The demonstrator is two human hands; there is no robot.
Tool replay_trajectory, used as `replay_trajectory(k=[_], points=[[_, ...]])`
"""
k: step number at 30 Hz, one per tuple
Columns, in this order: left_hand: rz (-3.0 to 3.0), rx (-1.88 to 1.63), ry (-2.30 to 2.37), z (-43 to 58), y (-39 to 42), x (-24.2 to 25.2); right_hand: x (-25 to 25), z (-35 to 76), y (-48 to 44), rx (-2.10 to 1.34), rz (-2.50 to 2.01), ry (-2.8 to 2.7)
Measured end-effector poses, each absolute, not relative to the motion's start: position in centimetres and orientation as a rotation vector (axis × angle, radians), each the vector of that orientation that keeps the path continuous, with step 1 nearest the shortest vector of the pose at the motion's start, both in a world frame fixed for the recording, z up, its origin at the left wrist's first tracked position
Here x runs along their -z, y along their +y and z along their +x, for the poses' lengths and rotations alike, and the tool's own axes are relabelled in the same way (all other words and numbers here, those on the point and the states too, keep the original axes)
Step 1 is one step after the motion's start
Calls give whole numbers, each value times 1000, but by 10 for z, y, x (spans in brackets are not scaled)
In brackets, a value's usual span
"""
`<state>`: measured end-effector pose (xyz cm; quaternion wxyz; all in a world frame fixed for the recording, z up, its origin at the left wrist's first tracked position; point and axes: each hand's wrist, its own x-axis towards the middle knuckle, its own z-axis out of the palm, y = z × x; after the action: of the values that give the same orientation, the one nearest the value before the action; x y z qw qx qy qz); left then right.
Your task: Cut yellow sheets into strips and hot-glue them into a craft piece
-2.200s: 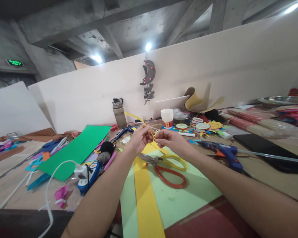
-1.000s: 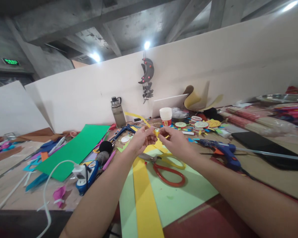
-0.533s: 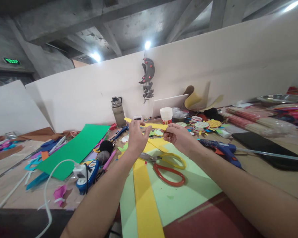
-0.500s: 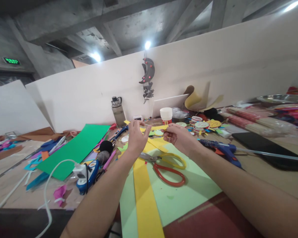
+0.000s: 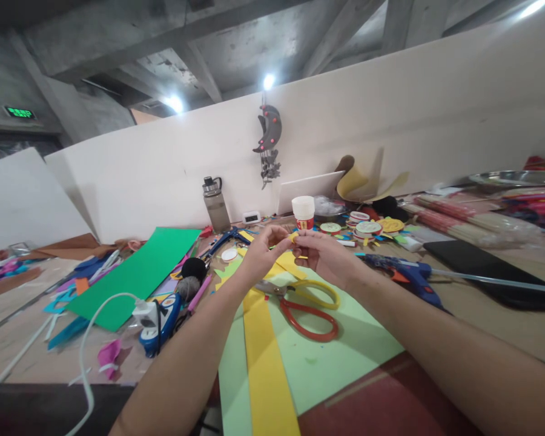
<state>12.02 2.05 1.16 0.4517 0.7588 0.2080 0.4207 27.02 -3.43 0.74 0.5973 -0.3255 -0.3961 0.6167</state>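
My left hand (image 5: 264, 253) and my right hand (image 5: 326, 255) meet over the far part of the work surface, fingertips together. Between them they pinch a small yellow paper strip (image 5: 293, 238); most of it is hidden by the fingers. Just below lies a pair of scissors (image 5: 318, 290) with one yellow and one red handle, its blades partly behind my left wrist. The scissors rest on a pale green sheet (image 5: 340, 351). A long yellow strip (image 5: 269, 363) runs across that sheet toward me, and more yellow pieces (image 5: 290, 264) lie beneath my hands.
Left are a bright green sheet (image 5: 140, 272), a blue power strip (image 5: 166, 321) with a white cable, and a grey bottle (image 5: 215, 206). Paper cups (image 5: 303, 212) stand behind my hands. On the right lie a blue glue gun (image 5: 415, 278) and a black slab (image 5: 495, 275).
My hands have come together, the left moving right and the right slightly left. The yellow strip, stretched out between them before, now shows only as a small bit at the fingertips.
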Motion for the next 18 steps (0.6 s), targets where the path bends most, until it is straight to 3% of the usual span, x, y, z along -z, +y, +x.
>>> replay_trajectory(k=[18], points=[[1791,-1192,583,124,9,-12,-6,263,-35,-1287,-797,-1018]])
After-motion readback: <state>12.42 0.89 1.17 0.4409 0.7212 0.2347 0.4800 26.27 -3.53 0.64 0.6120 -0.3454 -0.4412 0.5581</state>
